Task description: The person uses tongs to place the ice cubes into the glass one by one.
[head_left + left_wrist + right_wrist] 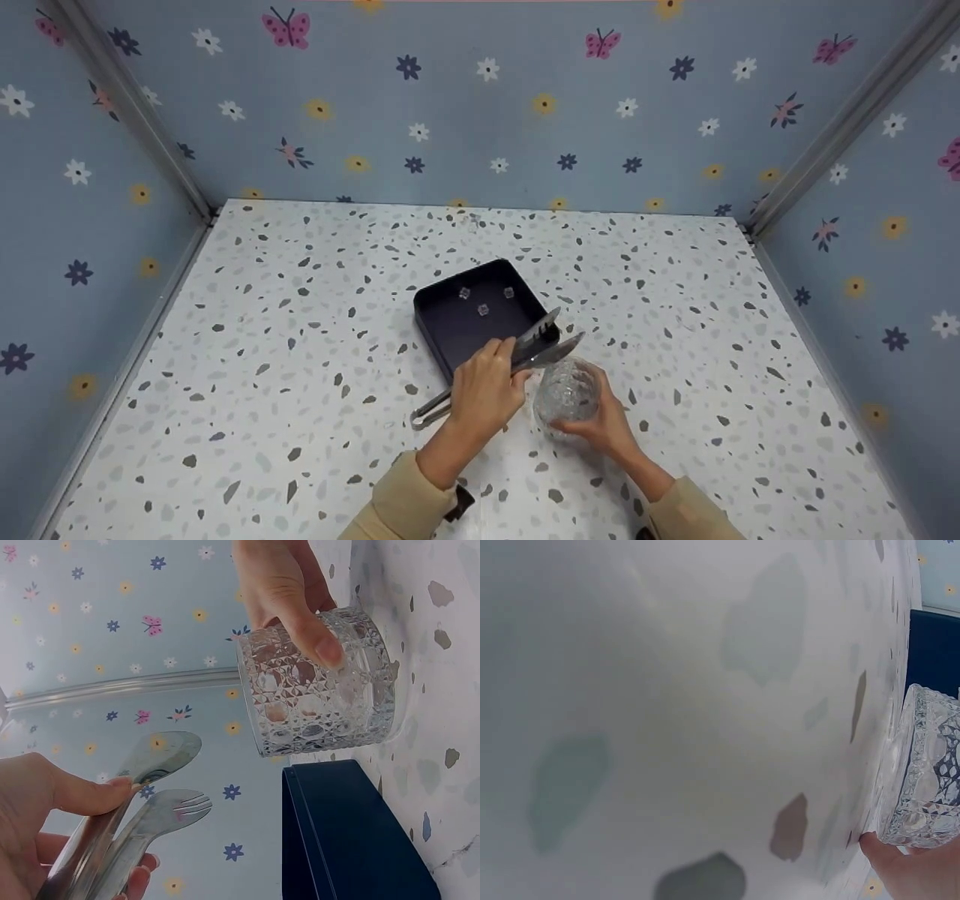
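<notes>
My left hand (486, 386) grips a pair of metal serving tongs (112, 840), thumb on one arm and fingers round the other. One tong head is a smooth spoon shape, the other has fork tines, and a gap shows between them. With thumb and fingers round its side, my right hand (606, 420) holds a cut-patterned clear glass (564, 397) upright on the table. The tong heads overlap the corner of a dark square tray (431, 330) and point toward the glass's far side. Three small clear cubes (483, 309) lie in the tray.
The white speckled tabletop (315, 420) spreads around the tray and glass. Blue flowered panels (480, 97) enclose it at the back and both sides, joined by grey metal strips (142, 112) at the corners.
</notes>
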A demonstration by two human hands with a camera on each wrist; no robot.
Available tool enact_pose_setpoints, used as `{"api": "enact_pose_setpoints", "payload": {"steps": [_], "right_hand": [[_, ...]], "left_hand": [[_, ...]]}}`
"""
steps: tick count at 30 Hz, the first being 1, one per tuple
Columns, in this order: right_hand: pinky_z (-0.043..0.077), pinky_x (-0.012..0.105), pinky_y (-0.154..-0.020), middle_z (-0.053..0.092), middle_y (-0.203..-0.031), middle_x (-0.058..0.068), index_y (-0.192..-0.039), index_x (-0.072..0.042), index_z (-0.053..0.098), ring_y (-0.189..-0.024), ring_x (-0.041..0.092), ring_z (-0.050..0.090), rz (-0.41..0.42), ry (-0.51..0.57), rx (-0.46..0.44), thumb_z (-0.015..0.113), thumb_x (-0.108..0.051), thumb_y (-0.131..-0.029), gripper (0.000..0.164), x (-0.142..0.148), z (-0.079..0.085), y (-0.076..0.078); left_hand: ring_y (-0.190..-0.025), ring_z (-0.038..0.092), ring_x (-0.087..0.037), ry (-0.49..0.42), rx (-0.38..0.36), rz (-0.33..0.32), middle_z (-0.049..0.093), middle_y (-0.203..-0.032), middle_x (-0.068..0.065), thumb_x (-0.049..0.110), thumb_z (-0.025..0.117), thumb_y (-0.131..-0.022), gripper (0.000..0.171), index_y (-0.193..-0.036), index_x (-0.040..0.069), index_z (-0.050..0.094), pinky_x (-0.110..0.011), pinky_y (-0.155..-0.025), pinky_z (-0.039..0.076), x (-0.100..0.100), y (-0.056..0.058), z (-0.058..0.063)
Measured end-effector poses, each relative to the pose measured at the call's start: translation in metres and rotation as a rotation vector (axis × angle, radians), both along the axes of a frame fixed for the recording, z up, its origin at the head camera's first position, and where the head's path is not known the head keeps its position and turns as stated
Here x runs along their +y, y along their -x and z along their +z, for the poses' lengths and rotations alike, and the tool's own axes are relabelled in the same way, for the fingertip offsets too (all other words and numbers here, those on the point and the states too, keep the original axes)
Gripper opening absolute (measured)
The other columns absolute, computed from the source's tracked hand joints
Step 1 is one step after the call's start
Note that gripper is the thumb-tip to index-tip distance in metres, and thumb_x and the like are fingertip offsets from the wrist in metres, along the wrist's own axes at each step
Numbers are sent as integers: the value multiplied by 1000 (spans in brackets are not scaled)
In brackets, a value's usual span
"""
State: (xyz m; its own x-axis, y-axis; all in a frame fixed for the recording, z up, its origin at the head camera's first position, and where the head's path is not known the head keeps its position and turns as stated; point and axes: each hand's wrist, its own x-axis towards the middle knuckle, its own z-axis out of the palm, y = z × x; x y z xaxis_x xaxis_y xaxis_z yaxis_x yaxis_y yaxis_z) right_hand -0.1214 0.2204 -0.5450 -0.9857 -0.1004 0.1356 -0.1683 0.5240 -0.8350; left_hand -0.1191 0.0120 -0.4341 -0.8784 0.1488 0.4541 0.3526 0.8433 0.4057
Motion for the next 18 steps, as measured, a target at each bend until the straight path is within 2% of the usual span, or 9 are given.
{"api": "enact_pose_setpoints", "payload": {"steps": [5, 18], "right_hand": [[35, 46, -90, 47, -124, 13, -132, -13, 33, -111, 29, 46, -13, -19, -12, 85, -27, -53, 95, 0, 0, 0], [32, 46, -93, 46, -125, 13, -132, -11, 32, -113, 31, 43, -15, -10, -52, 84, -24, -54, 95, 0, 1, 0]], "left_hand": [[-72, 61, -25, -20, 8, 19, 61, -89, -11, 25, 73, -71, 43, -104, 0, 62, -37, -58, 49, -5, 4, -3], [-76, 60, -28, -36, -31, 63, 61, -91, -14, 24, 72, -71, 45, -106, -2, 60, -39, -59, 48, -17, 15, -8]]}}
